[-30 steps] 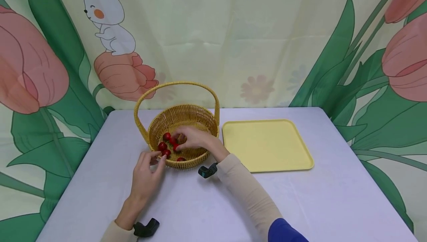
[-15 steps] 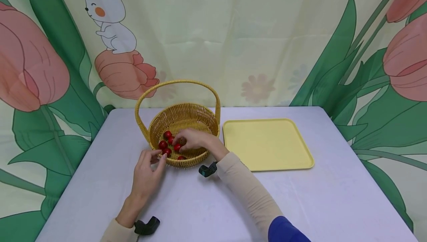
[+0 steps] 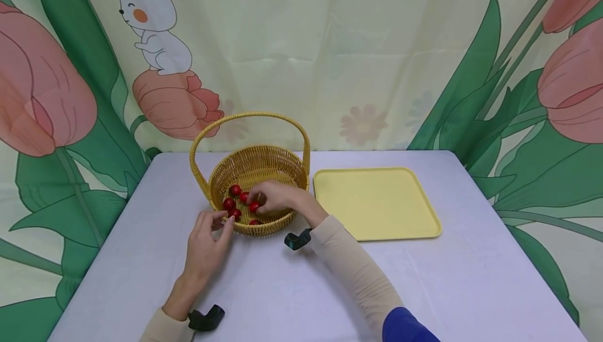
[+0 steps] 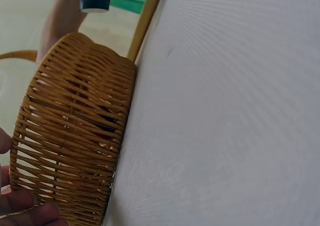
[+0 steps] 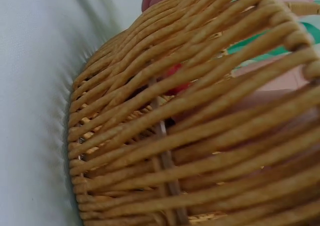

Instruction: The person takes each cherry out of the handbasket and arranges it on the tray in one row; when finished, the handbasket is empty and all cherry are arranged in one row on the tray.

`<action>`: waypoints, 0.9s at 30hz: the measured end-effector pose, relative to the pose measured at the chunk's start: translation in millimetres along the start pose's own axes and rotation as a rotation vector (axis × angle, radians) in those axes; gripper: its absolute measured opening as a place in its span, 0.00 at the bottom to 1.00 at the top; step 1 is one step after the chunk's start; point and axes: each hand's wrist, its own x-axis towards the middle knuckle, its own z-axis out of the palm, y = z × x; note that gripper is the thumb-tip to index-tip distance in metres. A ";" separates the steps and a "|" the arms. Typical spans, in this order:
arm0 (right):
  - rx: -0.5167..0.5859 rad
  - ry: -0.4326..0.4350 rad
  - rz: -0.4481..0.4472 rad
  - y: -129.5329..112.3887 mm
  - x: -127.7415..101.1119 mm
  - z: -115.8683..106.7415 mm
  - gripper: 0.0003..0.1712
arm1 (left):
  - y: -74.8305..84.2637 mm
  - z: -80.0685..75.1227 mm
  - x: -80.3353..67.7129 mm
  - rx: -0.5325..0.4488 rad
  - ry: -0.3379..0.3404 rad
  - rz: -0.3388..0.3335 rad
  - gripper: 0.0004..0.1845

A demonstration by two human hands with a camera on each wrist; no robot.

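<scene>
A golden wicker basket (image 3: pixel 261 161) with a tall handle stands on the table; several round, shiny red cherries (image 3: pixel 235 190) lie inside, mostly at its left. My left hand (image 3: pixel 207 245) holds the basket's front-left rim, and the left wrist view has its fingers (image 4: pixel 37 215) against the woven outer wall. My right hand (image 3: pixel 278 197) reaches over the rim into the basket. Its thumb and fingers pinch a red cherry (image 3: pixel 254 207), partly covered by them. In the right wrist view the weave hides most of that hand, and a bit of red cherry (image 5: pixel 177 81) shows through the gaps.
A flat yellow tray (image 3: pixel 377 203) lies right of the basket. The white-covered table (image 3: pixel 282 289) reaches back to a printed curtain (image 3: pixel 377 59) with a rabbit and tulips. Both wrists wear a small black camera, one by the left sleeve (image 3: pixel 206 319).
My right hand has shifted slightly to the right inside the basket, and the cherry at its fingertips has moved with it, away from the others. My left hand stays at the rim.
</scene>
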 end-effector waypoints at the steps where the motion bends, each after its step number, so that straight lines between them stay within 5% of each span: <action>1: -0.005 0.004 -0.002 -0.7 -2.0 -1.2 0.19 | 0.1 -0.1 0.3 0.000 0.000 0.002 0.15; 7: -0.031 0.053 -0.044 -4.7 -15.9 -10.9 0.18 | 0.4 -0.2 0.3 -0.002 0.001 -0.002 0.15; 17: 0.001 0.252 -0.125 0.3 -47.5 -24.2 0.18 | -0.5 0.3 -0.4 -0.005 0.007 -0.009 0.15; 27: 0.128 0.403 -0.106 14.2 -87.2 -30.1 0.21 | 0.8 -0.4 0.3 0.002 0.000 -0.013 0.15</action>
